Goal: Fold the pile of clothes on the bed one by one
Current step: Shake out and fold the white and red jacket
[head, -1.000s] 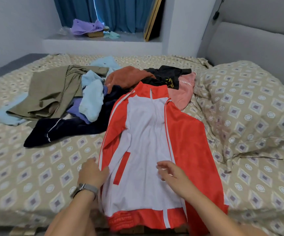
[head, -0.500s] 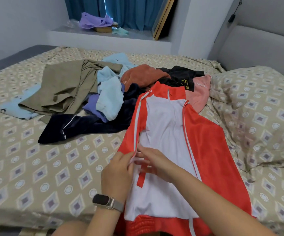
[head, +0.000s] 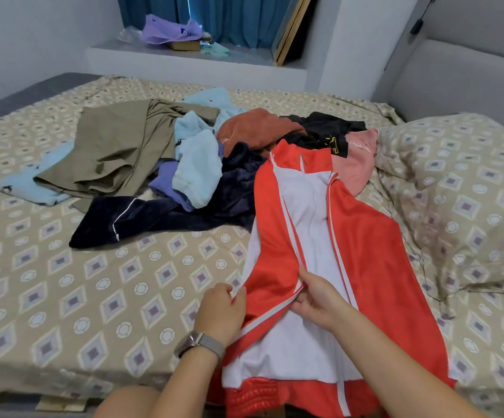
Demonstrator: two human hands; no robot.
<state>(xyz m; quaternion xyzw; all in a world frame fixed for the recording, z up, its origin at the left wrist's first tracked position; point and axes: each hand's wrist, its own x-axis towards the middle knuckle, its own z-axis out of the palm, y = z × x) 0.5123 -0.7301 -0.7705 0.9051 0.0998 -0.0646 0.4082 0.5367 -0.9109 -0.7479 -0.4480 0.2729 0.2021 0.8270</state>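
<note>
A red and white zip jacket (head: 374,254) lies lengthwise on the bed (head: 63,282), collar far, red hem at the near edge. Its left red panel is lifted and partly turned over the white front. My left hand (head: 222,309), with a watch on the wrist, grips the left side of that panel. My right hand (head: 317,298) pinches the panel's white-piped edge near the jacket's middle. Behind the jacket lies the pile of clothes (head: 202,173): olive trousers, light blue, purple, navy, rust, black and pink pieces.
A patterned pillow (head: 468,188) lies at the right beside the jacket. A grey headboard (head: 468,73) rises behind it. On the window ledge (head: 184,55) sit a purple bag and a leaning frame. The bed's near edge runs just under my arms.
Both hands came together at the jacket's left side, took hold of the red panel and are drawing it across the white front. The camera swung left.
</note>
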